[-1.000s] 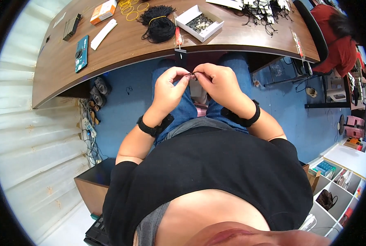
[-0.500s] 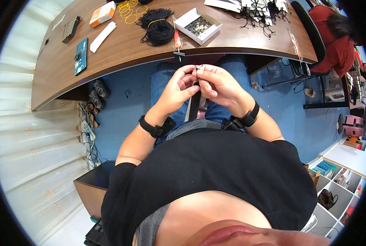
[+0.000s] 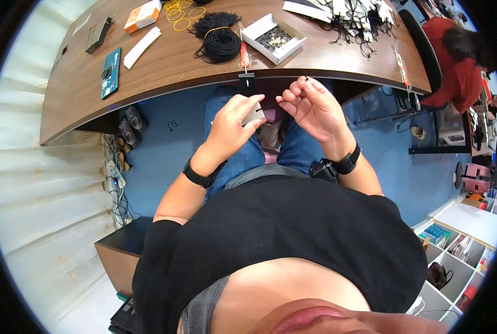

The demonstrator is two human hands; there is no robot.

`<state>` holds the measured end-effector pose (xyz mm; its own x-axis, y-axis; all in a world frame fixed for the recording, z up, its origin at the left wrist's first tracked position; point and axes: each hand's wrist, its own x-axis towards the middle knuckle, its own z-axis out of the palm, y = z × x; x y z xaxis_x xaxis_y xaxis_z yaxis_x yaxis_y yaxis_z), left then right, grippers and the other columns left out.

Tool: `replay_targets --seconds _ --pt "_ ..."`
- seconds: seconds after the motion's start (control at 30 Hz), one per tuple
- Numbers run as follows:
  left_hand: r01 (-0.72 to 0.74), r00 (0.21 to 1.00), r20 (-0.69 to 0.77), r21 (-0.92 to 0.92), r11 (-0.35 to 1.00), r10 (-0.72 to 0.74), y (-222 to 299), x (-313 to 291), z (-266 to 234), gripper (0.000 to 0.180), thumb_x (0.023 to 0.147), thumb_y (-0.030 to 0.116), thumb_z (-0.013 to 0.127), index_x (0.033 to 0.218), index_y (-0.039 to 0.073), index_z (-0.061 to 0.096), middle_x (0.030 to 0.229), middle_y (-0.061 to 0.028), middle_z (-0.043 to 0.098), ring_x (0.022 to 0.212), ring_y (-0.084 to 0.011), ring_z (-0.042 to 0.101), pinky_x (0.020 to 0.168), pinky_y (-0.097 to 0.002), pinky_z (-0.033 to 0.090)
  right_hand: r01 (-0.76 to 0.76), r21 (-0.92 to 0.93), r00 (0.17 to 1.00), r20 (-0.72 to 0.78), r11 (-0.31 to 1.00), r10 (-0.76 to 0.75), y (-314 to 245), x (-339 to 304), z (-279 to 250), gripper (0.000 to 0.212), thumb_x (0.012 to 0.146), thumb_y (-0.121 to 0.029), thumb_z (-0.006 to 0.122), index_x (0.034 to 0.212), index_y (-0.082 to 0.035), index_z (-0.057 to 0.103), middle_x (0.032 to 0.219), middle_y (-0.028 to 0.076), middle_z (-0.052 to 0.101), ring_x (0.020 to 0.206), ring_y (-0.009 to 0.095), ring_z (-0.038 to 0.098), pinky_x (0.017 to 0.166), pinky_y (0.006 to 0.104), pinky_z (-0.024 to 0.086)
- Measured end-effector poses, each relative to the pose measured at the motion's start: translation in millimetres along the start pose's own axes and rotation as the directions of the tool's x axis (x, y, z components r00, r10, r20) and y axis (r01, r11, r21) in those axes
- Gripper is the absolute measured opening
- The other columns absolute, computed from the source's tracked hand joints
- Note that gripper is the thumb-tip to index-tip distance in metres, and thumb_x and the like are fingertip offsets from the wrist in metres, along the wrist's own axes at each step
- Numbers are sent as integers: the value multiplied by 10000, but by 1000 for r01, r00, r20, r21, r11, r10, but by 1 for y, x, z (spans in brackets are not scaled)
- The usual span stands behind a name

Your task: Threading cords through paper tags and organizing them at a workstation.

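Observation:
My left hand (image 3: 234, 125) holds a small pale card tag (image 3: 254, 116) between thumb and fingers, over my lap in blue jeans. My right hand (image 3: 314, 108) is beside it, a little apart, fingers curled, pinching what looks like a thin black string (image 3: 305, 79) at the fingertips. Just above both hands a black tag (image 3: 247, 84) hangs at the front edge of the curved wooden desk (image 3: 148, 83), under a small orange packet (image 3: 243, 54). Both wrists wear black bands.
On the desk lie a bundle of black cords (image 3: 219, 39), a white box of small parts (image 3: 273, 39), yellow rubber bands (image 3: 179, 12), an orange box (image 3: 142, 15), a teal phone (image 3: 111, 80) and a pile of strung tags (image 3: 354, 14). A person in red (image 3: 454, 61) sits at the right.
My hands, joined together over the tag before, have drawn apart. The right hand has moved right and up, and the left hand keeps the tag.

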<state>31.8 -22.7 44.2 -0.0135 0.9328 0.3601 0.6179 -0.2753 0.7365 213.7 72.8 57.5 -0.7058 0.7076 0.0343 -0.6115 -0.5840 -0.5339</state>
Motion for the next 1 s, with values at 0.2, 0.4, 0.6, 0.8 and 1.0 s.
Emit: replay_targets --seconds 0.2,0.4,0.6,0.8,1.0 --pt "-101 983 164 130 986 79 3 -3 4 626 701 96 721 1276 57 475 888 -157 574 788 -305 575 692 -365 471 -272 108 962 33 956 270 7 2 -23 88 918 -104 506 953 -55 570 773 -4 520 561 56 382 549 213 336" --pt "-49 965 256 -3 999 48 1 -3 12 902 668 59 729 1414 99 224 949 -164 583 812 -340 593 695 -386 480 -98 -972 993 -81 213 86 21 -8 -13 207 822 -142 629 934 31 610 792 86 624 702 142 592 645 284 479" --pt "-258 966 41 123 958 255 9 8 -6 778 664 160 755 1332 38 377 1195 -157 498 1123 -348 468 958 -426 378 127 -984 978 104 -122 178 -15 7 6 107 781 -86 643 811 12 612 721 82 616 650 134 563 599 285 456" --pt "-9 881 -433 389 921 191 -35 23 -84 316 751 139 656 1041 24 603 1123 -155 561 1085 -331 502 954 -404 385 36 -911 888 -159 410 -432 -116 66 -17 191 814 -171 621 946 -33 638 840 -7 588 810 75 499 720 228 372" --pt "417 842 -537 703 576 46 -149 44 -157 470 797 173 631 1207 -4 485 1250 -238 459 1168 -389 417 1003 -443 348 -21 -796 593 478 -605 -649 -83 71 -58 442 780 -169 633 1187 -40 518 1209 190 487 1175 352 396 1001 443 285"
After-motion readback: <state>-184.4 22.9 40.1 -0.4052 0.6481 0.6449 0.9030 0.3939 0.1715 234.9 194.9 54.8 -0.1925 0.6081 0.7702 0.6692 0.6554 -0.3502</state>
